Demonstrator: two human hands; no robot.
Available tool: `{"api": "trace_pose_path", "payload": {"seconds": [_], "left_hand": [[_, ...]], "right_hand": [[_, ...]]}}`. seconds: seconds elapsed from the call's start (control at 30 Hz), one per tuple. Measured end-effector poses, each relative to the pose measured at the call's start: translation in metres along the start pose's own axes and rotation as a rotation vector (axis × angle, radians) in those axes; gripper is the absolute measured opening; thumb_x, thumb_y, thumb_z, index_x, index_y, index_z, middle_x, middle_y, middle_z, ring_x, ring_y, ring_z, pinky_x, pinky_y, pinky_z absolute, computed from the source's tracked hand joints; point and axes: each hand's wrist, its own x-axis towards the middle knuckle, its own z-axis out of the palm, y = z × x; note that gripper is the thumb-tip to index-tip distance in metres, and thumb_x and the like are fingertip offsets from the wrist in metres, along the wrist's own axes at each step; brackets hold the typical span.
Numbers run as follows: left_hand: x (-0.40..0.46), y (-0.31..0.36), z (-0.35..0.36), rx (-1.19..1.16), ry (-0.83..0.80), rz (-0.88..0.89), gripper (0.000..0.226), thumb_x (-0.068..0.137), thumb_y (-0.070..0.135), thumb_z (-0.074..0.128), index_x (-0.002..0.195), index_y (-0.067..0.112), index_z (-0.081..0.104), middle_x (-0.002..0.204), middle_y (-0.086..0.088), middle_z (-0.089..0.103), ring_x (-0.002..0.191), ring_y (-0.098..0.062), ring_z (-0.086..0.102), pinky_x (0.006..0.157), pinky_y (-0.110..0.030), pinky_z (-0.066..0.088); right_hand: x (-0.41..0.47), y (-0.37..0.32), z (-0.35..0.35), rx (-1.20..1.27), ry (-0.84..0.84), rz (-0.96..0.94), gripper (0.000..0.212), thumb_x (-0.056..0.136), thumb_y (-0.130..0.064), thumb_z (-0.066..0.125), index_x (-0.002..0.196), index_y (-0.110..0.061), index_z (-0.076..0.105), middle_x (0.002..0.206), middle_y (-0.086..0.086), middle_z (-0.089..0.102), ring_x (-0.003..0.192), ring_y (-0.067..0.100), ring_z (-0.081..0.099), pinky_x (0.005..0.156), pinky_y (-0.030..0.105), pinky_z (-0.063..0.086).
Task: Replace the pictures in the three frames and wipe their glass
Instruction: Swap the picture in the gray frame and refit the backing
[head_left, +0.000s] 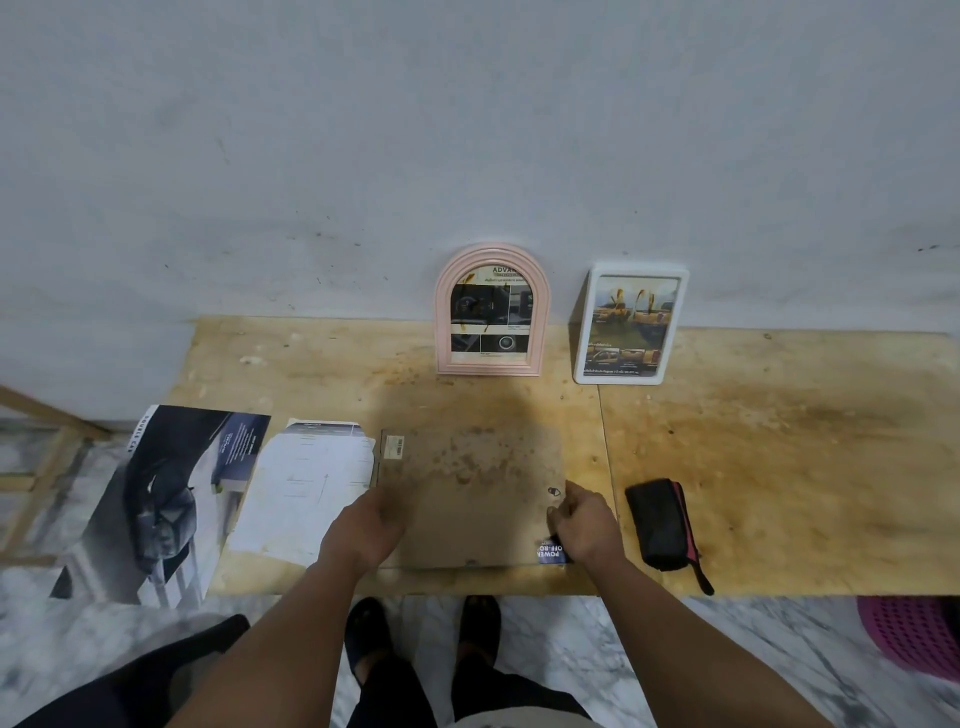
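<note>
Head view: face-down frame (470, 499) at table (779, 441) front edge. Left hand (371, 525) presses backing flat; right hand (584, 525) pinches right-edge clip. Advice: steady backing, turn clips gently.

Both bare forearms reach forward; the left hand (375, 525) lies palm down with fingers curled, the right hand (584, 525) pinches with bent fingers

Dim, flat indoor light; soft shadow on plywood table (779, 441) centre; wide-angle bowing at edges; slight blur.

Home workspace: plywood table (779, 441), marble floor (753, 649), plain wall (467, 130).
</note>
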Motion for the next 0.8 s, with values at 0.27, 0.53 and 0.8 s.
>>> {"api": "trace_pose_path", "payload": {"seconds": [0.27, 0.53, 0.8], "left_hand": [[0.009, -0.011, 0.006, 0.040, -0.028, 0.009, 0.067, 0.098, 0.035, 0.063, 0.158, 0.020, 0.038, 0.157, -0.006, 0.050, 0.140, -0.030, 0.052, 0.113, -0.042, 0.044], [0.023, -0.004, 0.011, 0.355, 0.056, 0.166, 0.062, 0.097, 0.038, 0.060, 0.153, 0.026, 0.037, 0.170, -0.004, 0.019, 0.145, -0.037, 0.036, 0.109, -0.051, 0.047], [0.066, 0.017, 0.010, 0.483, 0.003, 0.305, 0.073, 0.098, 0.043, 0.057, 0.161, 0.021, 0.027, 0.175, -0.009, -0.006, 0.161, -0.035, -0.005, 0.122, -0.051, 0.033]], "right_hand": [[-0.005, -0.012, -0.004, -0.278, -0.141, 0.007, 0.047, 0.096, -0.043, 0.054, 0.134, -0.019, 0.042, 0.130, 0.013, 0.046, 0.107, 0.035, 0.061, 0.085, 0.040, 0.052], [0.006, -0.044, 0.002, -0.601, -0.103, -0.250, 0.088, 0.099, -0.056, 0.043, 0.163, -0.020, -0.005, 0.170, 0.011, -0.007, 0.156, 0.037, -0.002, 0.119, 0.058, 0.024], [0.026, -0.062, 0.011, -0.761, -0.369, -0.225, 0.109, 0.089, -0.071, 0.053, 0.163, -0.021, -0.008, 0.168, 0.014, -0.021, 0.156, 0.039, -0.011, 0.121, 0.063, 0.015]]}}
